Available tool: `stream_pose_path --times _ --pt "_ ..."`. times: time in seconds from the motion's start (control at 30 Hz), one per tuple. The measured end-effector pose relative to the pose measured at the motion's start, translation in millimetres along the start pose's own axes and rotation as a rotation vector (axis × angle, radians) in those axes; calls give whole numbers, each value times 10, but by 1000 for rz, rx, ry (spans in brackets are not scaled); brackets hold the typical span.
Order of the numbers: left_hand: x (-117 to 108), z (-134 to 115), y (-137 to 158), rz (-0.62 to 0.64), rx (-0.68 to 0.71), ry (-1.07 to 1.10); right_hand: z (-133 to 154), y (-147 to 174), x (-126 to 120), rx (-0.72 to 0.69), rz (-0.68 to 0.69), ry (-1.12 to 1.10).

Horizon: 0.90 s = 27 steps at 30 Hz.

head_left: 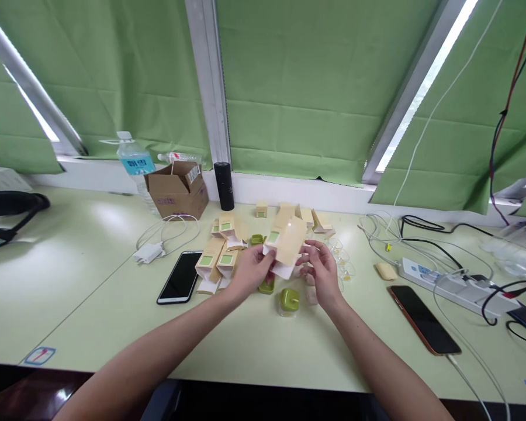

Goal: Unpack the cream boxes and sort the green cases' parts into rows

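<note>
My left hand (pixel 251 270) grips a small tan cardboard box (pixel 290 241), partly unfolded with a white flap, between thumb and fingers above the table. Close to the box's right edge is my right hand (pixel 322 270), its fingers bent and apart; whether a fingertip touches the box is hard to see. In front of the hands stands a small clear jar with a green lid (pixel 289 300). More green lids (pixel 257 239) lie behind and under my left hand. Several clear cups (pixel 345 269) are grouped beyond my right hand. Similar tan boxes (pixel 208 260) with green labels stand left of my left hand.
A black phone (pixel 180 276) and a white charger (pixel 149 252) lie at left. Behind them are a brown carton (pixel 177 196), a water bottle (pixel 135 164) and a black cylinder (pixel 224 186). At right are another phone (pixel 425 318), a power strip (pixel 456 289) and tangled cables.
</note>
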<state>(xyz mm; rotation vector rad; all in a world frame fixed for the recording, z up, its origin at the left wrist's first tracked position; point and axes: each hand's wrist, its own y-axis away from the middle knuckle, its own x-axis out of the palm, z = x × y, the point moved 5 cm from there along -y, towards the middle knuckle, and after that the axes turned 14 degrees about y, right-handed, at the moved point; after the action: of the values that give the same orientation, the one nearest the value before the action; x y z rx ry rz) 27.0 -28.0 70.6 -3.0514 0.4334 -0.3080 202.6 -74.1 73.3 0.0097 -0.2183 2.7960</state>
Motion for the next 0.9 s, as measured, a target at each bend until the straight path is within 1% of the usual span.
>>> stream_pose_path --times 0.1,0.17,0.23,0.33,0.43,0.53,0.7,0.8,0.9 --pt "-178 -250 -348 -120 81 -276 -20 -31 -72 -11 -56 -5" --pt "-249 -399 -633 -172 102 -587 -46 -45 -87 -17 -72 6" --pt "-276 -488 -922 -202 112 -684 -71 -44 -72 -25 -68 22" --pt "-247 -504 -1291 -252 123 -811 -95 -19 -29 -44 -47 49" --pt "-169 -395 -1546 -278 105 -922 -110 4 3 -57 -16 70" --pt "-87 -224 -1695 -278 51 -988 -111 15 11 -64 8 76" --pt "23 17 -1819 -275 -37 -1037 -57 41 5 -88 19 91" --pt "37 80 -1856 -269 -85 -1048 -36 54 4 -92 26 102" --pt "7 38 -1839 -238 -92 -1066 -34 51 -7 -93 13 97"
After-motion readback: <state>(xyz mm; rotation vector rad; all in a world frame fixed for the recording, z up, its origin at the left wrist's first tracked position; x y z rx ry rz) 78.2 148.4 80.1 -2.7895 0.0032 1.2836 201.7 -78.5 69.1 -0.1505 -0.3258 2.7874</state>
